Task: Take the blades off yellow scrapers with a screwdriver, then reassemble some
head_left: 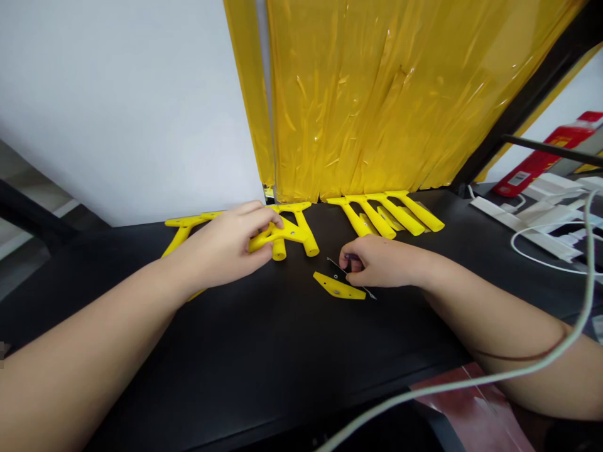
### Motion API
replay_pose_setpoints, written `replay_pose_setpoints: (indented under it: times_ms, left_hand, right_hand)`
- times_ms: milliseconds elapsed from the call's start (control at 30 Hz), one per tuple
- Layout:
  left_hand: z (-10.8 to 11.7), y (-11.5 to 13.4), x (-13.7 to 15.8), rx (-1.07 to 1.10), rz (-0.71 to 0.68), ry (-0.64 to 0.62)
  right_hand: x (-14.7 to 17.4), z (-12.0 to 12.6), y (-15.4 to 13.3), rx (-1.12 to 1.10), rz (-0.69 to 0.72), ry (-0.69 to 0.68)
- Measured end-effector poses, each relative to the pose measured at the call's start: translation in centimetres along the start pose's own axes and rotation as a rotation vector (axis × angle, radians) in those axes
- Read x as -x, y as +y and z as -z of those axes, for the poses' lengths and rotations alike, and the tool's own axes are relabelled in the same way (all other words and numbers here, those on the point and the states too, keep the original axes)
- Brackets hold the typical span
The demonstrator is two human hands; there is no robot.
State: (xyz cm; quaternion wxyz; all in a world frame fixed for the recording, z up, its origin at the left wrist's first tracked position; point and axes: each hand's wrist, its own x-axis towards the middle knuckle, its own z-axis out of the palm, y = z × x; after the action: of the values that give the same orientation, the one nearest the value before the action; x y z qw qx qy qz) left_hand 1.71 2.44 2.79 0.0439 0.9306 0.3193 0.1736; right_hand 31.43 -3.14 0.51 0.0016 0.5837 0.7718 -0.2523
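Observation:
My left hand [242, 242] is closed around a yellow plastic handle [294, 231] with a forked, Y-shaped head, held just above the black table. More yellow handles [308, 242] lie beside and behind it, partly covered by this hand. The fingers of my right hand [377, 260] are pinched on a thin metal strip [370, 293], whose two ends stick out past them. Something dark purple shows between those fingers, too small to name. Below lies a flat yellow plate [342, 289] with holes and a small metal piece on it. A tiny metal ring [336, 276] rests near the plate.
Several yellow handles [400, 213] stand in a row at the back, against yellow film [358, 100]. A white panel [132, 107] rises at the left. On the right are white power strips [527, 226] and a red bottle [541, 157]. A pale cable [471, 383] crosses the front.

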Motion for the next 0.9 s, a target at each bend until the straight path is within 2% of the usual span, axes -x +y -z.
replay_pose_setpoints:
  times_ms: [267, 533, 767, 900]
  left_hand:
    - [0.0, 0.1, 0.0, 0.003, -0.003, -0.004]
    - [-0.1, 0.1, 0.0, -0.008, -0.008, -0.011]
    - [0.2, 0.3, 0.0, 0.007, -0.005, -0.015]
    - [0.4, 0.5, 0.1, 0.015, -0.017, -0.027]
  right_hand:
    - [0.2, -0.6, -1.2, 0.051, 0.074, 0.027]
    - [0.2, -1.1, -1.2, 0.057, 0.142, 0.093]
    - [0.3, -1.0, -1.1, 0.012, 0.272, 0.015]
    - [0.4, -1.0, -1.1, 0.004, 0.291, 0.009]
